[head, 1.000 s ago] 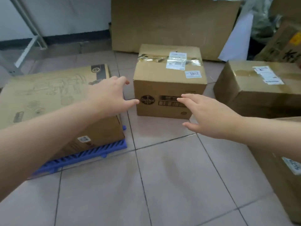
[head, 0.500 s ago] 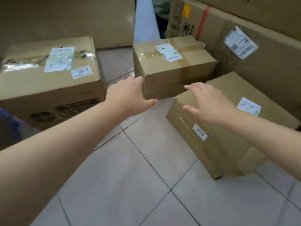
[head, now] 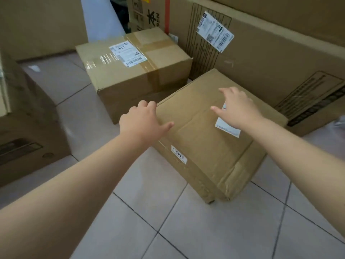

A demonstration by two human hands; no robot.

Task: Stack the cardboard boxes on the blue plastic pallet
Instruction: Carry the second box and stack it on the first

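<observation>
A flat cardboard box marked 6215 (head: 201, 139) lies on the tiled floor in the middle of the view. My left hand (head: 143, 122) reaches over its near left corner, fingers apart, thumb over the top face. Over the far part of the top hovers my right hand (head: 237, 109), fingers spread above a white label; contact cannot be told. Behind it sits a taped box with a shipping label (head: 134, 70). The blue pallet is out of view.
A box with a printed side (head: 28, 128) stands at the left edge. Large cardboard cartons (head: 270, 49) line the right and back, one more (head: 41, 25) at the back left. A white sheet (head: 100, 17) leans between them. Grey tiled floor (head: 186, 221) lies in front.
The view has swung right, away from the pallet and its box. Both hands have moved from the left box toward the 6215 box and now reach over its top.
</observation>
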